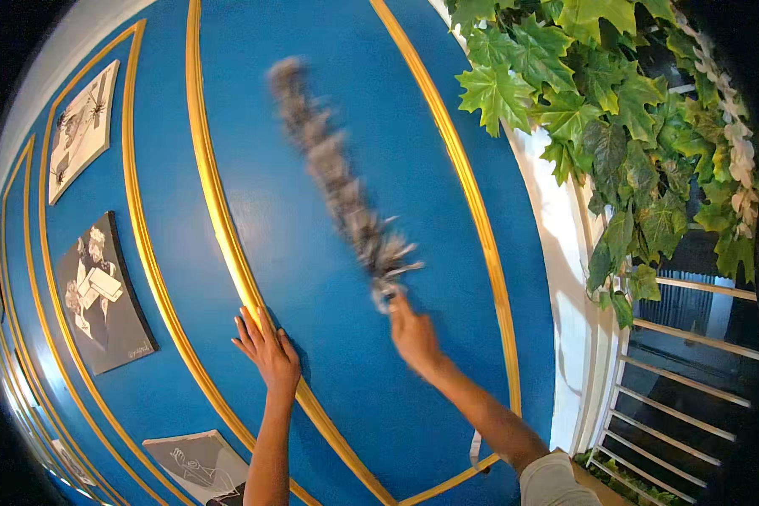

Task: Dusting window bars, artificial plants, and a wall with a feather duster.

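Observation:
My right hand (pixel 412 332) is closed around the handle end of a fluffy grey duster (pixel 335 171). The duster slants up and to the left in front of a blue wall (pixel 367 379) and is blurred. To its lower left, my left hand (pixel 269 355) rests on a gold moulding strip (pixel 222 215) with its fingers spread and nothing held. Another gold moulding strip (pixel 474 190) runs down the wall to the right of the duster.
Canvas pictures (pixel 104 297) hang at the left, another (pixel 196 465) at the lower left. Green leaves (pixel 569 107) hang at the upper right over a window with horizontal bars (pixel 689 376). A pale strap (pixel 475 450) hangs near the lower moulding.

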Motion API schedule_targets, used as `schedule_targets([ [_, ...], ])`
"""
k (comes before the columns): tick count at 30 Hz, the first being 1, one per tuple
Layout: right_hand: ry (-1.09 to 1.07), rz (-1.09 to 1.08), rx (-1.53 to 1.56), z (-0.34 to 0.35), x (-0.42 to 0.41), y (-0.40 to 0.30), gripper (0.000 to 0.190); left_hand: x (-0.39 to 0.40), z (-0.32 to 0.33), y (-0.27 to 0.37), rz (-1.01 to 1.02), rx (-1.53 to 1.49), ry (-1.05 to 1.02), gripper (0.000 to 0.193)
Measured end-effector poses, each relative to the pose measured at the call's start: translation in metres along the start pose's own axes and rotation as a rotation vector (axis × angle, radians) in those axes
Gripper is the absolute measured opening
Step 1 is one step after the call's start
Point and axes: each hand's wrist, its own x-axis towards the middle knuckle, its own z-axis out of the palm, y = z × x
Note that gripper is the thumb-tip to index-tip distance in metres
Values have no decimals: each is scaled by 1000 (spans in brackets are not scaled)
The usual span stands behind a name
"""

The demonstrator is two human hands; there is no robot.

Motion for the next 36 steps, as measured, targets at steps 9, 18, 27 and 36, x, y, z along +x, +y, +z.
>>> schedule_targets([
  [9,189,97,-88,-44,150,4,41,1,-3,3,-6,-10,41,50],
  [18,-66,-365,-307,-12,257,-75,53,-2,-2,-1,-46,-5,-22,49],
  [27,318,-23,-184,-7,422,-141,58,0,-3,-8,-84,-61,-24,51],
  [36,246,-82,-222,6,459,-171,45,1,-1,-9,-90,-23,-117,50],
])
